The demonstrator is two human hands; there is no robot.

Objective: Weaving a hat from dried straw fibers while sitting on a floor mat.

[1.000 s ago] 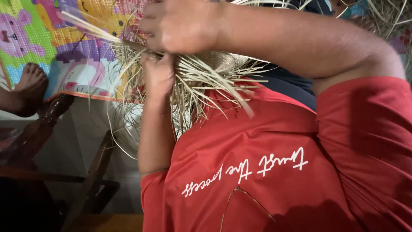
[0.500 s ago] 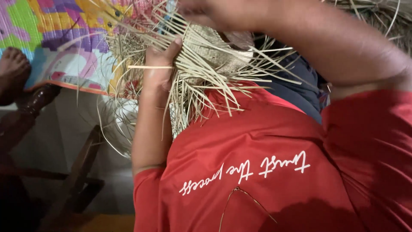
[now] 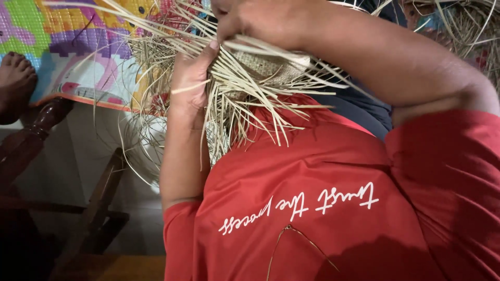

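A red shirt (image 3: pixel 333 208) fills the near right. Beyond it on the far left, one bright foam mat (image 3: pixel 67 57) covers the floor, with a pale floor (image 3: pixel 67 151) nearer and dark wooden chair legs (image 3: pixel 99 203) at the near left. One bare foot (image 3: pixel 15 78) rests on the mat's left edge. One half-woven straw piece (image 3: pixel 260 73) sits centre, loose strands fanning out. The left hand (image 3: pixel 190 78) has its fingers clamped under the weave; the right hand (image 3: pixel 255 21) has its fingers closed on it from above.
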